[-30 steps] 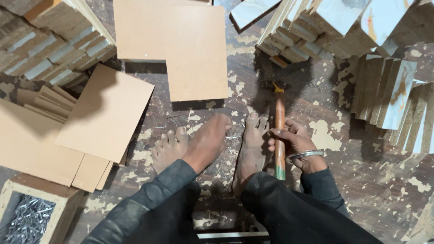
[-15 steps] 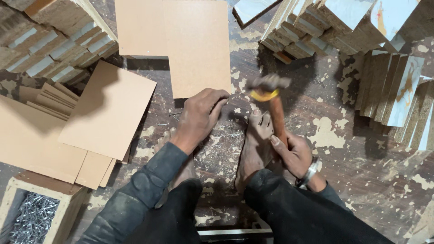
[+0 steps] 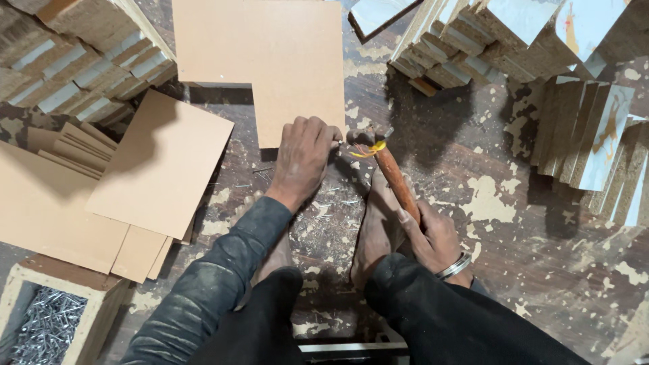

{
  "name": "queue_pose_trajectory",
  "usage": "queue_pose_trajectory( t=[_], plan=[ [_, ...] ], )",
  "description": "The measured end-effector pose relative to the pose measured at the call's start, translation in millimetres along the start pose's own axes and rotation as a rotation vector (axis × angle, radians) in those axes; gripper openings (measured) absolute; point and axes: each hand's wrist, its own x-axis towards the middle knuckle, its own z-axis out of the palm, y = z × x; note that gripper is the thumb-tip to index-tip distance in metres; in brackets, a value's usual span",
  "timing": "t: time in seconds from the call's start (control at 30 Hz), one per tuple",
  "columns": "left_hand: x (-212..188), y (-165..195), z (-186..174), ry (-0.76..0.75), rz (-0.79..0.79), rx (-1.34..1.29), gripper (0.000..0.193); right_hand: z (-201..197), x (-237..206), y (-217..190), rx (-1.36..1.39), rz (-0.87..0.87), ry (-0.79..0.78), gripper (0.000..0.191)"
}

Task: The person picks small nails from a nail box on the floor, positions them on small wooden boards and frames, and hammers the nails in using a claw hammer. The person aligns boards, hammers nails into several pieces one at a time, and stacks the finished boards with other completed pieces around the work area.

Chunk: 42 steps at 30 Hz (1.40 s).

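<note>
Looking straight down at someone squatting on a worn floor (image 3: 514,223) with patchy peeling paint. The right hand (image 3: 433,236) has its fingers wrapped tight around the reddish wooden handle of a hammer (image 3: 395,179); the handle runs up and to the left, and the head sits just beside the left hand's fingertips, with a bit of yellow cord tied right below the head. The left hand (image 3: 304,159) is reached forward, fingers (image 3: 318,132) curled down and pinched together at the lower edge of a big tan board (image 3: 270,54) lying flat on the floor. Whatever it's pinching is too small to make out, so I can't say what's between them. The hammer head is right next to that pinch point, at the board's bottom right corner.

A bare foot (image 3: 375,226) is planted on the floor just under the hammer handle, touching the right hand. Loose nails (image 3: 331,203) are scattered on the floor between hand and foot.

More tan boards (image 3: 155,169) are stacked overlapping on the left. Bottom left corner has a wooden box (image 3: 88,318) full of nails. Stacks of cut panels (image 3: 473,40) with pale faces lean along the top and right side, and another pile (image 3: 61,61) sits top left.
</note>
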Motion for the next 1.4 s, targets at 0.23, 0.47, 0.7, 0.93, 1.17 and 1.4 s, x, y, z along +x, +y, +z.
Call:
queue_pose_trajectory(
  t=[0.23,0.47,0.7,0.93,1.17,1.4],
  plan=[
    [-3,-6,15,-0.010,-0.009,0.095,0.005,7,4,6,-0.029,-0.252,0.075,0.028],
    [-5,-9,19,0.020,0.010,0.110,0.012,15,7,10,-0.139,-0.266,0.103,0.024],
    [-1,-5,12,0.008,0.005,0.103,0.010,20,12,22,-0.159,-0.175,0.046,0.028],
    [0,-2,0,0.001,-0.045,-0.012,0.013,22,23,49,0.118,0.120,0.087,0.030],
    [-28,-23,-24,0.033,-0.150,0.033,0.044,5,53,41,-0.502,-0.329,0.516,0.034],
    [-55,-34,-69,0.063,-0.329,0.012,0.035,40,101,-32,-0.162,-0.563,0.337,0.029]
  ],
)
